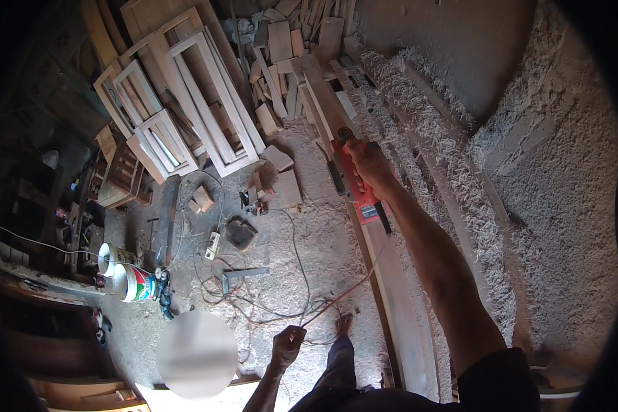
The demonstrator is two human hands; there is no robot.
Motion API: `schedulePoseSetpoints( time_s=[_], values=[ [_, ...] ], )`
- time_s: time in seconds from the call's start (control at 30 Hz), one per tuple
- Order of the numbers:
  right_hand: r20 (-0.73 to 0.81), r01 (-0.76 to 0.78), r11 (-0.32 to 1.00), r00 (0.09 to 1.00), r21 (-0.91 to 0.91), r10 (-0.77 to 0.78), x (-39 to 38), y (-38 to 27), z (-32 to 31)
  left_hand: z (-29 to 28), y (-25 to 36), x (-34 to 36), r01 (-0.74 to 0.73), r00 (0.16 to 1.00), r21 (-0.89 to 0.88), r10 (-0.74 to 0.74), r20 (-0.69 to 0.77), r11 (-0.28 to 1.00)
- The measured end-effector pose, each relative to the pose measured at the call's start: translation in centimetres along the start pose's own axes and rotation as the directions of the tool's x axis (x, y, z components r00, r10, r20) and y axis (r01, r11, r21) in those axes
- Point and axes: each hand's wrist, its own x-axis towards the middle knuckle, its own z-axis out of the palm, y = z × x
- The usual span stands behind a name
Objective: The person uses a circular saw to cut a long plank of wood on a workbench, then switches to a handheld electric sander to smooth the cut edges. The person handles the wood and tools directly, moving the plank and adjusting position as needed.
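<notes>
My right hand (369, 163) is wrapped round the top handle of a red electric planer (368, 209). The planer rests on a long wooden board (390, 275) that runs from the far middle toward me. A reddish power cord (353, 287) leaves the planer's near end and sags across to my left hand (287, 345). That hand is low, left of the board, its fingers closed on the cord. The planer's underside, against the wood, is hidden.
Wood shavings (453, 178) lie heaped right of the board. Cabinet-style wooden frames (209, 103) lean at the far left, beside stacked offcuts (280, 42). Loose cables, a power strip (213, 245), a metal square (244, 273) and white buckets (132, 281) sit on the dusty floor.
</notes>
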Motion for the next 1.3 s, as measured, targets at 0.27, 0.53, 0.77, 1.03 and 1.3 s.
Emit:
schedulePoseSetpoints(
  time_s=[0.27, 0.53, 0.77, 1.03, 1.3],
  values=[
    [-0.001, -0.008, 1.000, 1.000, -0.002, 0.008, -2.0, -1.6, -0.8, -0.2, 0.1, -3.0, 0.007, 0.998, -0.065, -0.011, -0.068, 0.998],
    [0.006, -0.158, 0.970, 0.987, -0.183, 0.162, -38.1, 8.1, -9.0, -0.1, 1.9, -8.9, -0.102, 0.986, -0.058, 0.109, 0.128, 0.993],
    [-0.125, -0.246, 0.930, 0.968, -0.274, 0.220, -71.9, 17.3, -12.0, 6.0, 7.8, -18.8, -0.439, 0.697, -0.092, 0.403, 0.593, 0.894],
    [-0.162, -0.289, 0.944, 0.951, -0.157, 0.264, -88.0, 20.8, -13.2, 9.8, 8.9, -26.7, -0.541, 0.344, -0.220, 0.452, 0.823, 0.812],
    [-0.133, -0.207, 0.935, 0.976, -0.287, 0.175, -75.4, 18.9, -11.8, 7.8, 7.0, -24.6, -0.430, 0.612, 0.063, 0.239, 0.754, 0.900]
  ],
)
